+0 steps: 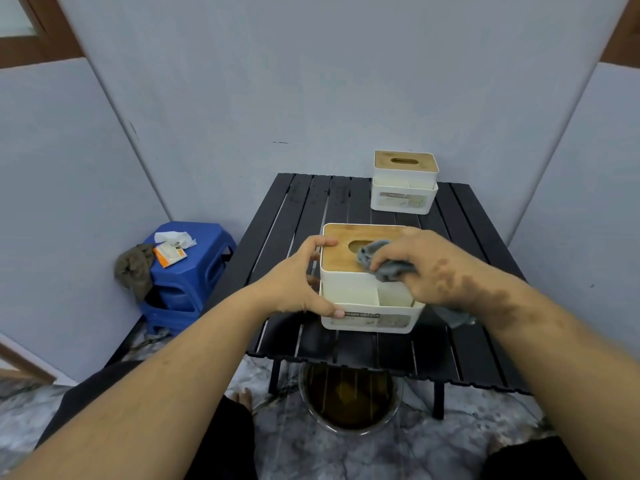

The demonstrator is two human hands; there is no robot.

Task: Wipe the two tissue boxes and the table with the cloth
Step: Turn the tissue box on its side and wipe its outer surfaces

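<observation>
- While my left hand is gripping the near tissue box by its left side, thumb on the front rim, that box is sitting near the table's front edge.
- My right hand is clutching the grey cloth and pressing it onto the box's wooden lid.
- The second tissue box is standing at the table's far right corner.

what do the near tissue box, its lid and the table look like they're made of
Near tissue box: smooth matte white body, probably plastic.
Its lid: light wood, perhaps bamboo, with visible grain.
Table: black slats with a slight sheen and thin gaps, likely metal, though painted wood is possible.
</observation>
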